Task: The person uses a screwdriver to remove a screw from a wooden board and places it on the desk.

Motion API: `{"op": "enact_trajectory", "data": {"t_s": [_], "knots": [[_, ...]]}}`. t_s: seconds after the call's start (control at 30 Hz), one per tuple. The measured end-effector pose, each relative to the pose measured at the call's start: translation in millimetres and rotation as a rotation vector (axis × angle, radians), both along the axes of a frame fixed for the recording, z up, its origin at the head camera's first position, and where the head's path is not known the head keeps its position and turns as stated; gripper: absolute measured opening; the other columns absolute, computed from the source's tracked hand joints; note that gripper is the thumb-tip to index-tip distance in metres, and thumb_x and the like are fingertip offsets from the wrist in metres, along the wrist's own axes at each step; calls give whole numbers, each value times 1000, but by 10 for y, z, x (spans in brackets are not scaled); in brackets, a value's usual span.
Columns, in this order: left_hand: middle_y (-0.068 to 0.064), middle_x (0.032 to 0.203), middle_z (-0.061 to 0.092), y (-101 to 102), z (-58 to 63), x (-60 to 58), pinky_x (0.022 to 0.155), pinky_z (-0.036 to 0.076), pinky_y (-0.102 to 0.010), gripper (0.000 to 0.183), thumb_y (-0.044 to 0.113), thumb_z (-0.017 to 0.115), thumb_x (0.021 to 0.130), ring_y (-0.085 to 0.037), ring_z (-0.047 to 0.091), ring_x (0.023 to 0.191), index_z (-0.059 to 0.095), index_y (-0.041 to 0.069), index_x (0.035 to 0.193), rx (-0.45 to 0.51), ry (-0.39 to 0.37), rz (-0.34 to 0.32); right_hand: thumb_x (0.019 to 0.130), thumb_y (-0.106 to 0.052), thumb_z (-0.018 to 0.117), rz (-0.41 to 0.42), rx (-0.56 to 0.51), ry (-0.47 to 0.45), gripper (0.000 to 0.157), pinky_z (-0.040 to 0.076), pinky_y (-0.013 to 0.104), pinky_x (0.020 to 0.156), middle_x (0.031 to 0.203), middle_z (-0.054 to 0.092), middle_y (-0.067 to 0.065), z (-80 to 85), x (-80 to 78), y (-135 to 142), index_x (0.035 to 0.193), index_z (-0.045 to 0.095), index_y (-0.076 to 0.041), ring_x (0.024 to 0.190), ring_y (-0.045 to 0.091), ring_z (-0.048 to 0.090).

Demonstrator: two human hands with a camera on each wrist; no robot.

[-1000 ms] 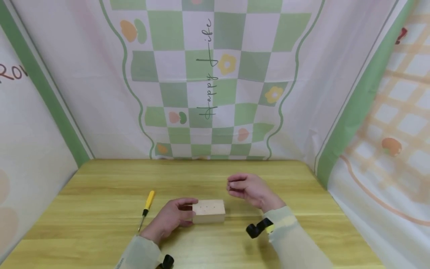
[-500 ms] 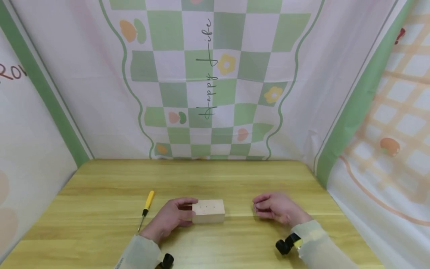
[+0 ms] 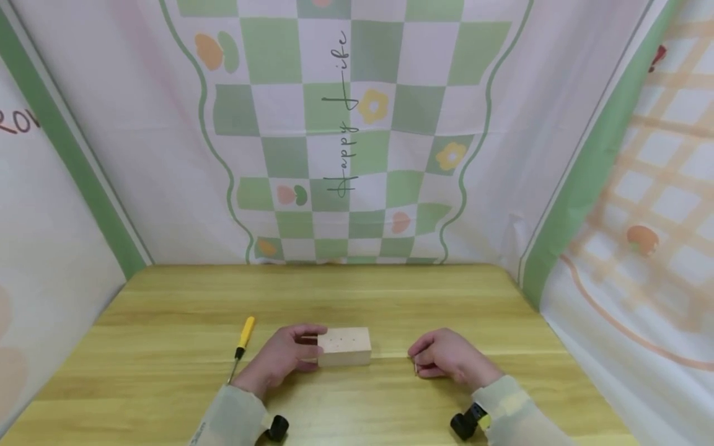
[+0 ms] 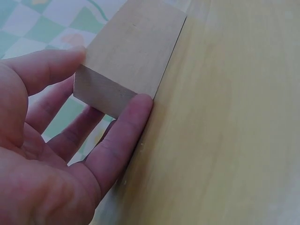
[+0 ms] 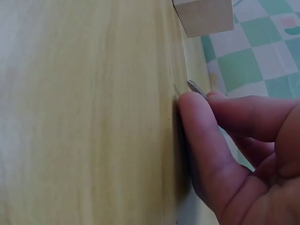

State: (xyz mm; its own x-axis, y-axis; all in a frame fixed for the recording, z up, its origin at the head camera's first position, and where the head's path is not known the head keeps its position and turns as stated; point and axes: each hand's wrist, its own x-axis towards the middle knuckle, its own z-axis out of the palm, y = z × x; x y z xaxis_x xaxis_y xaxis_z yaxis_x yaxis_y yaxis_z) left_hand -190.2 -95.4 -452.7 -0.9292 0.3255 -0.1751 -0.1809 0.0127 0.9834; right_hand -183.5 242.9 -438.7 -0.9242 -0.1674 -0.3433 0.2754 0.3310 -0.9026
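A pale wooden block (image 3: 344, 350) with several small holes in its top lies on the table. My left hand (image 3: 286, 358) holds the block's left end between thumb and fingers. In the left wrist view, the thumb and one finger press the edges of the block's end face. To the right of the block, my right hand (image 3: 454, 358) pinches a small silver screw (image 5: 197, 88) between thumb and fingertips, low over the table. The screw's ridged tip sticks out past the fingertips in the right wrist view; the rest is hidden by the fingers.
A screwdriver (image 3: 244, 337) with a yellow and black handle lies left of my left hand, its tip close to the left sleeve. The wooden table (image 3: 312, 288) ends at the back against a green and white checked cloth (image 3: 329, 155).
My right hand has moved away from near the block, to the right and toward me, carrying the screw, then slightly back left. The left hand and block have stayed in place.
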Motion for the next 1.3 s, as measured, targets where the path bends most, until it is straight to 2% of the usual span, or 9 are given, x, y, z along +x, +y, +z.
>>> {"op": "enact_trajectory", "data": {"t_s": [0.33,0.53,0.63,0.73,0.87,0.93,1.03,1.17,1.3], "knots": [[-18,125,59,-13,-58,-22,79,59,-43,43,-2,71,88,-28,64,99,63,-1,131,22,-7,-8,80,16,61,31,121,99,17,58,32,57,78,64,13,-21,27,-87,94,69,8,63,20,63],[-17,123,60,-24,-93,-15,80,59,-42,43,-2,71,88,-28,64,99,62,-2,131,37,-8,-24,86,11,63,11,67,46,16,59,36,62,86,64,14,-41,13,-29,101,67,8,69,22,64],[-17,122,61,-15,-81,-19,80,59,-43,44,-2,71,88,-28,64,99,62,-2,131,48,-5,-21,91,4,64,-48,-19,-11,19,60,39,67,89,64,16,-37,-53,73,109,65,9,73,24,64],[-17,122,60,-12,-60,-19,79,59,-43,44,-4,71,88,-28,64,98,61,-3,131,42,7,-16,94,-3,63,-153,-137,-45,27,60,41,71,92,66,17,-35,-147,167,118,61,11,77,26,66],[-19,129,58,-43,-28,17,80,58,-43,43,1,69,91,-28,62,102,60,-3,133,-2,41,-29,99,-14,61,-340,-218,21,40,59,42,77,107,64,21,-16,-207,231,130,54,11,89,32,67],[-19,135,55,-89,19,40,82,58,-43,42,10,68,95,-29,60,107,59,-1,134,-58,78,-29,102,-23,58,-379,-132,121,47,57,42,84,119,61,25,35,-204,225,136,51,8,101,35,64],[-16,139,54,-144,190,96,88,55,-46,43,27,64,99,-30,58,115,59,8,137,-232,171,31,103,-44,51,-329,181,318,60,49,51,97,137,53,26,184,-176,153,142,50,1,120,40,54],[-16,142,51,-146,447,164,101,43,-55,48,41,58,101,-37,50,127,57,14,141,-594,350,115,103,-55,42,-224,579,556,70,33,64,105,146,43,28,387,-135,-85,147,45,0,131,49,39],[-27,150,38,-79,571,212,109,25,-67,57,44,51,103,-51,31,137,50,7,146,-932,522,148,103,-53,45,-180,762,683,70,24,71,105,148,36,33,437,-96,-382,149,42,0,134,55,31]]}}
